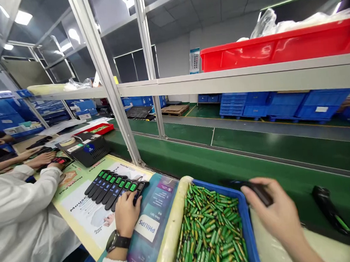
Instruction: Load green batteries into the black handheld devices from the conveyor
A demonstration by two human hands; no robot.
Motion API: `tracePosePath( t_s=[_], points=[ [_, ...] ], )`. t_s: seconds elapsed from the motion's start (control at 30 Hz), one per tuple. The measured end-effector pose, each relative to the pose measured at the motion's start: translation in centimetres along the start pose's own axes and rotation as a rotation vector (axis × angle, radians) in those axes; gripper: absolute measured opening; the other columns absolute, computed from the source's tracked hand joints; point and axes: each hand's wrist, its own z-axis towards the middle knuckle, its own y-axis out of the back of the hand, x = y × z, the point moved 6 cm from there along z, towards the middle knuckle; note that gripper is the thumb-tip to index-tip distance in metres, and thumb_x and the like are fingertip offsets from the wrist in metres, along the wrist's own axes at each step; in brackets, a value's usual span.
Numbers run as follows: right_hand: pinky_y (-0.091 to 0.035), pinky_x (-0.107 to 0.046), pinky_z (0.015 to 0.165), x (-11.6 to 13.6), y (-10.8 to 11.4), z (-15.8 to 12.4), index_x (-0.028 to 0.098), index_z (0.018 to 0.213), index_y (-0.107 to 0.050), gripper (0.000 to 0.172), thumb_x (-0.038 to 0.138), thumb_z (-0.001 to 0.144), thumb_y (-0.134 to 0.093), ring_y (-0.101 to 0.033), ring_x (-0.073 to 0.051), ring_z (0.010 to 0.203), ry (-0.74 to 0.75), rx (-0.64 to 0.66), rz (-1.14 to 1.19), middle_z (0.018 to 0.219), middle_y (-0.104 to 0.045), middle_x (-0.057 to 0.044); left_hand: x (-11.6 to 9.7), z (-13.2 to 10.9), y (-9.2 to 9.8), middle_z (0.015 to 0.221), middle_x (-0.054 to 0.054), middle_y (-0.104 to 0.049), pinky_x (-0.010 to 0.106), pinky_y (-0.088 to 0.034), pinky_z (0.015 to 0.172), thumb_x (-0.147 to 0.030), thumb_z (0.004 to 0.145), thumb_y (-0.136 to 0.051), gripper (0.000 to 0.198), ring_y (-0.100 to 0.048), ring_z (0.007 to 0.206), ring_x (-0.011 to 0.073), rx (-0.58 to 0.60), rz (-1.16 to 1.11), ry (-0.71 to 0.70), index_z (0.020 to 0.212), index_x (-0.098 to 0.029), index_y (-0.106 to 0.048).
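My left hand, with a dark watch on the wrist, has its fingers curled over the nearest black handheld device at the right end of a row. The row of black devices lies side by side on the table, several showing green rectangles near their upper ends. Over the right edge of the blue bin, my right hand grips another slim black handheld device, its far end blurred. Between my hands, the blue bin holds many green-and-gold batteries. A separate black device rests on the green belt at right.
A rolled cream pad borders the bin's left side. The green conveyor belt runs behind, below a shelf carrying a red tray. Metal posts rise there. A co-worker in white sleeves handles devices at left, beside a black box.
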Motion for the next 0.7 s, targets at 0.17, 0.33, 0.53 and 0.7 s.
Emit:
tracePosePath(
  t_s=[0.17, 0.33, 0.53, 0.7],
  points=[
    [-0.054, -0.043, 0.075, -13.6, 4.4, 8.0, 0.017, 0.099, -0.074, 0.053, 0.067, 0.082, -0.063, -0.07, -0.038, 0.093, -0.443, 0.008, -0.467, 0.097, -0.076, -0.016, -0.1, 0.3, -0.2, 0.093, 0.01, -0.067, 0.042, -0.05, 0.087, -0.043, 0.102, -0.045, 0.041, -0.06, 0.089, 0.0282, -0.013, -0.044, -0.039, 0.114, -0.015, -0.073],
    [-0.055, -0.038, 0.073, -21.1, 2.2, 8.8, 0.006, 0.136, -0.061, 0.059, 0.051, 0.1, -0.048, -0.074, -0.034, 0.089, -0.472, 0.262, -0.637, 0.087, -0.076, -0.015, -1.4, 0.5, 0.6, 0.095, 0.008, -0.068, 0.037, -0.053, 0.087, -0.042, 0.102, -0.05, 0.036, -0.065, 0.09, 0.0232, -0.1, -0.266, -0.152, 0.118, -0.018, -0.072],
    [-0.055, -0.049, 0.088, -20.2, 0.7, 8.7, 0.01, 0.15, -0.051, 0.057, 0.039, 0.101, -0.043, -0.072, -0.038, 0.105, -0.365, 0.312, -0.648, 0.108, -0.076, -0.02, -6.5, 0.6, 3.7, 0.105, 0.007, -0.069, 0.032, -0.056, 0.09, -0.03, 0.099, -0.058, 0.031, -0.067, 0.1, 0.0209, -0.13, -0.523, -0.308, 0.128, -0.023, -0.069],
    [-0.054, -0.049, 0.094, -12.6, 0.5, 6.1, 0.004, 0.151, -0.048, 0.06, 0.041, 0.105, -0.035, -0.069, -0.035, 0.105, -0.169, 0.191, -0.613, 0.115, -0.071, -0.023, -11.4, 0.8, 7.0, 0.111, 0.005, -0.071, 0.03, -0.057, 0.091, -0.024, 0.098, -0.061, 0.037, -0.067, 0.104, 0.0194, -0.096, -0.62, -0.54, 0.134, -0.03, -0.066]
  ],
)
